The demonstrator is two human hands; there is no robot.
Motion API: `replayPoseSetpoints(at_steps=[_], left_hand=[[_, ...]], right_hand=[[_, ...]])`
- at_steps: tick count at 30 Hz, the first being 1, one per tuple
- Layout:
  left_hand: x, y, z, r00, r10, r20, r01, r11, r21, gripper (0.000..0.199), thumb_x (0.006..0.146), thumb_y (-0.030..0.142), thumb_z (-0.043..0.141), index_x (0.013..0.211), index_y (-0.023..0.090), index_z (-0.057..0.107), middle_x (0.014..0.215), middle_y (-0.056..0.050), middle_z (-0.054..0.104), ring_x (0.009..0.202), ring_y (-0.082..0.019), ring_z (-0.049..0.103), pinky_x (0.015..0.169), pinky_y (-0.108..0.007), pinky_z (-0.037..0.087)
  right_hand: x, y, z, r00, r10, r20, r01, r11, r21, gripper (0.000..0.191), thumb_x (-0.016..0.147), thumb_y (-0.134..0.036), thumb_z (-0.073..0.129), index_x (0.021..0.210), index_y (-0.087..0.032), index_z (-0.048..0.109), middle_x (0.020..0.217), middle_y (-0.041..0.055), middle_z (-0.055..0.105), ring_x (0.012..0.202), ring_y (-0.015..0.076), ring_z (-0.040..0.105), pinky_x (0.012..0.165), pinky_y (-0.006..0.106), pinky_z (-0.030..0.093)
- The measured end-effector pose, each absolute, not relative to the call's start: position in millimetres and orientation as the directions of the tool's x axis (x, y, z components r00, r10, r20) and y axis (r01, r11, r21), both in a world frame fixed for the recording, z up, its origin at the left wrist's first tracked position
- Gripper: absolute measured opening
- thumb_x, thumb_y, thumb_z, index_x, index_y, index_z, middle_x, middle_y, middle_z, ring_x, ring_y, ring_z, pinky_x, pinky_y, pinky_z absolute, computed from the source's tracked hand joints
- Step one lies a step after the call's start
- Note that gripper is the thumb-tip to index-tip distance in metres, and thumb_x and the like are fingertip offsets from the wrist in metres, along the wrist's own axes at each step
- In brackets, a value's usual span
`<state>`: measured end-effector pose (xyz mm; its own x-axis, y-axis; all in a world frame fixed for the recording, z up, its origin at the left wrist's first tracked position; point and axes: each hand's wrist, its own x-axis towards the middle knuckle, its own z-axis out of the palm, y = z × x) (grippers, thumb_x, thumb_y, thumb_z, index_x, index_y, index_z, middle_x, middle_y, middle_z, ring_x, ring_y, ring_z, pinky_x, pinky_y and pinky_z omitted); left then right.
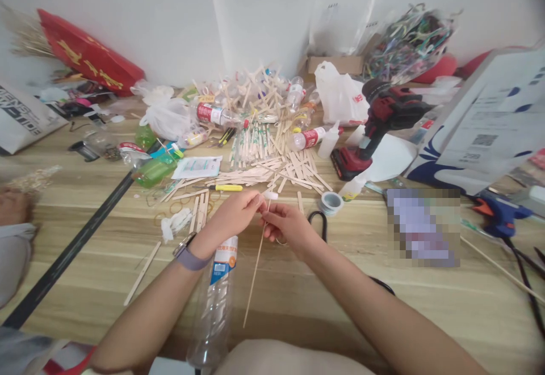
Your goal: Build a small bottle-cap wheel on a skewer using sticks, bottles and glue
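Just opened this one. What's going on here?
A person works at a wooden table with both bare hands. The left hand is at a small white piece, and the right hand holds a thin stick just below it. A clear bottle lies beneath the left forearm. Beyond the hands are a pile of craft sticks, a yellow cutter and a drill.

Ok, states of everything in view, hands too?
Left hand: fingers closed at white piece
Right hand: fingers pinching thin stick
Thin stick: held, slanting
Drill: upright, battery attached
Tape roll: lying flat
Green bottle: on its side
Yellow cutter: lying flat, blade unclear
Glue gun: power state unclear
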<state>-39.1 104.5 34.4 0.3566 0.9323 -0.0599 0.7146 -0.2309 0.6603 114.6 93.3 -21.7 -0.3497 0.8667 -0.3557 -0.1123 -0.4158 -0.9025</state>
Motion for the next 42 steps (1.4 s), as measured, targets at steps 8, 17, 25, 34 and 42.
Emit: replayPoseSetpoints(at_steps=[8, 17, 25, 34, 42], left_hand=[[-31.2, 106.7, 27.0, 0.405, 0.906, -0.127, 0.689, -0.211, 0.693, 0.037, 0.094, 0.038, 0.037, 0.085, 0.019, 0.067, 0.088, -0.006, 0.072, 0.086, -0.022, 0.064, 0.078, -0.032, 0.047], [-26.4, 115.4, 18.5, 0.342, 0.919, -0.195, 0.490, 0.003, 0.872, 0.039, 0.096, 0.038, 0.039, 0.118, 0.016, 0.064, 0.120, -0.010, 0.067, 0.078, -0.017, 0.067, 0.076, -0.031, 0.053], [-37.0, 116.0, 21.8, 0.302, 0.911, -0.282, 0.250, 0.209, 0.945, 0.037, 0.099, 0.037, 0.042, 0.117, 0.013, 0.064, 0.121, -0.015, 0.066, 0.075, -0.013, 0.067, 0.074, -0.029, 0.052], [-48.4, 118.8, 17.1, 0.313, 0.894, -0.321, 0.122, 0.298, 0.947, 0.031, 0.097, 0.037, 0.049, 0.105, 0.012, 0.067, 0.114, -0.015, 0.069, 0.077, -0.014, 0.069, 0.076, -0.030, 0.052], [-43.4, 119.5, 8.0, 0.339, 0.898, -0.280, 0.244, 0.203, 0.948, 0.038, 0.096, 0.045, 0.042, 0.101, 0.014, 0.063, 0.109, -0.014, 0.069, 0.083, -0.016, 0.069, 0.075, -0.030, 0.052]], right_hand=[[110.5, 69.1, -29.2, -0.401, 0.859, -0.319, -0.133, -0.399, -0.907, 0.028, 0.076, -0.043, 0.069, 0.078, -0.019, 0.055, 0.070, 0.0000, 0.069, 0.046, 0.0071, 0.058, 0.043, 0.018, 0.046], [121.7, 70.1, -40.0, -0.428, 0.871, -0.241, 0.169, -0.185, -0.968, 0.022, 0.093, -0.030, 0.043, 0.088, -0.018, 0.060, 0.083, 0.0047, 0.070, 0.057, 0.0107, 0.064, 0.052, 0.023, 0.051], [108.8, 55.0, -26.1, -0.542, 0.840, -0.020, 0.494, 0.299, -0.817, 0.018, 0.072, -0.012, 0.070, 0.090, -0.016, 0.070, 0.114, 0.0149, 0.063, 0.106, 0.0295, 0.058, 0.093, 0.043, 0.043], [105.6, 70.0, -30.5, -0.416, 0.909, 0.018, 0.542, 0.264, -0.798, 0.016, 0.086, -0.012, 0.055, 0.078, -0.015, 0.069, 0.087, 0.0091, 0.065, 0.084, 0.0213, 0.057, 0.082, 0.037, 0.042], [123.4, 85.2, -30.1, -0.199, 0.956, -0.215, 0.236, -0.166, -0.957, 0.020, 0.087, -0.025, 0.050, 0.090, -0.019, 0.069, 0.070, 0.0028, 0.065, 0.056, 0.0144, 0.055, 0.053, 0.026, 0.040]])
